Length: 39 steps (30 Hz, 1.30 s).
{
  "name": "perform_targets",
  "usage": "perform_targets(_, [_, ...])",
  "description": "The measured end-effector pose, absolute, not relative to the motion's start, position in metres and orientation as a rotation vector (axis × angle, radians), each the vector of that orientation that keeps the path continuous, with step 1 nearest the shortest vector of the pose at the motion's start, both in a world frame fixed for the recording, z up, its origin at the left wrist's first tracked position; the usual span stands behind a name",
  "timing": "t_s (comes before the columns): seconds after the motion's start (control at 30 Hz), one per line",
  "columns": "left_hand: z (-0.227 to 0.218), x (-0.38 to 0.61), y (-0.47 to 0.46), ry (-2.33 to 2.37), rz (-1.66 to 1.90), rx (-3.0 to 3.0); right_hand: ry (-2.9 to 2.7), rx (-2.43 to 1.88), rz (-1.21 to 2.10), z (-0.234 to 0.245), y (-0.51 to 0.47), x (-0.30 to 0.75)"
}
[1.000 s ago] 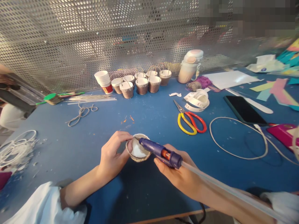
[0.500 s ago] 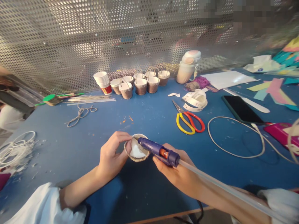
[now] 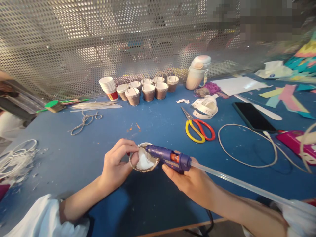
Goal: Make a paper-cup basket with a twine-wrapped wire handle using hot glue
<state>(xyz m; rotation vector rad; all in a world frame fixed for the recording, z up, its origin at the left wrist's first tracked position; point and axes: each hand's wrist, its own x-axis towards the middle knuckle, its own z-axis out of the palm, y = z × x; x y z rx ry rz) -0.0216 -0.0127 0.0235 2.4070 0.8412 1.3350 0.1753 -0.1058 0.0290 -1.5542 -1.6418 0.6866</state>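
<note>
Glued at a small twine-wrapped white paper cup (image 3: 144, 161) on the blue desk (image 3: 160, 128).
Gripped the cup's left rim with the left hand (image 3: 116, 163), thumb and curled fingers pinched on the twine wall; held the cup tilted, mouth toward the camera, low over the desk's near middle. Clasped the purple hot-glue gun (image 3: 169, 157) in the right hand (image 3: 191, 179), fingers wrapped round the grip, nozzle laid over the cup's right rim, touching or just clear, could not tell which. Noted a long clear glue stick (image 3: 242, 186) trailing from the gun's back toward the right sleeve. Logged yellow-and-red-handled scissors (image 3: 198, 128) well beyond the gun, and a row of brown twine-wrapped cups (image 3: 148, 90) along the perforated metal screen (image 3: 98, 42).
</note>
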Motion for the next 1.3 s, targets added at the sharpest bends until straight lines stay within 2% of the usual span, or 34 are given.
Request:
perform_targets(0.17, [0.021,-0.024,-0.011,0.760,1.335,2.403,-1.652,-1.507,0.860,0.035,-0.103,0.178])
perform_targets(0.37, [0.023,-0.025,-0.008,0.706,1.327,2.414,-1.648,-1.508,0.887,0.037,-0.103,0.177])
perform_targets(0.6, [0.025,-0.025,-0.006,0.631,1.334,2.421,-1.661,-1.647,0.630,0.034,-0.109,0.174])
perform_targets(1.3, [0.021,-0.030,-0.002,0.433,1.302,2.462,-1.766,-1.515,0.447,0.037,-0.108,0.177])
